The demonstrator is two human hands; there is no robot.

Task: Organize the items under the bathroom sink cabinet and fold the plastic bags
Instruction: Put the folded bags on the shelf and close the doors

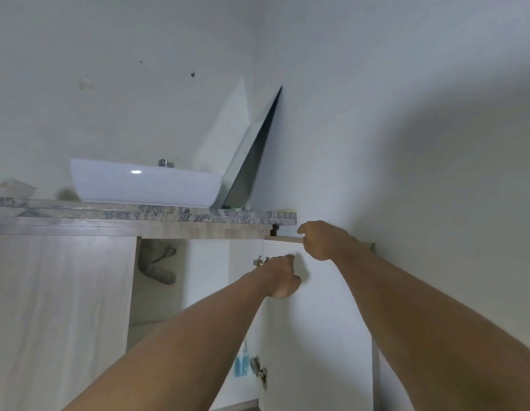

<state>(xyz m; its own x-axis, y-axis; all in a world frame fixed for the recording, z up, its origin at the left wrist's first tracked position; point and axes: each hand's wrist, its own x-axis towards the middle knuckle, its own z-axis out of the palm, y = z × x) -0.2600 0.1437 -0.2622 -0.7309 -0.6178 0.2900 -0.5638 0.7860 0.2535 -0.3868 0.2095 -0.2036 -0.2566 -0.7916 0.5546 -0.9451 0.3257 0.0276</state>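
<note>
Gripping the top edge of the open cabinet door (317, 321), the right hand (323, 241) has its fingers curled over the thin wooden lip, so that grip is pinching the door itself. The left hand (280, 275) lies against the door's white inner face just below the upper hinge (259, 261); its fingers look curled in, but whether that grip holds anything I cannot tell. The door hangs swung out to the right, beneath the marbled table (234, 216) that carries the white basin (145, 183) and a leaning mirror (252, 155). Inside the cabinet a grey drain pipe (155, 269) shows, and low down a blue item (241, 364) peeks past the left forearm; no plastic bags are visible from here. The door is a stiff, flat panel, probably fairly light but swinging only on its two hinges, so the top edge far from the hinges seems the best place to hold. The lower hinge (259, 373) sits near the door's bottom.
</note>
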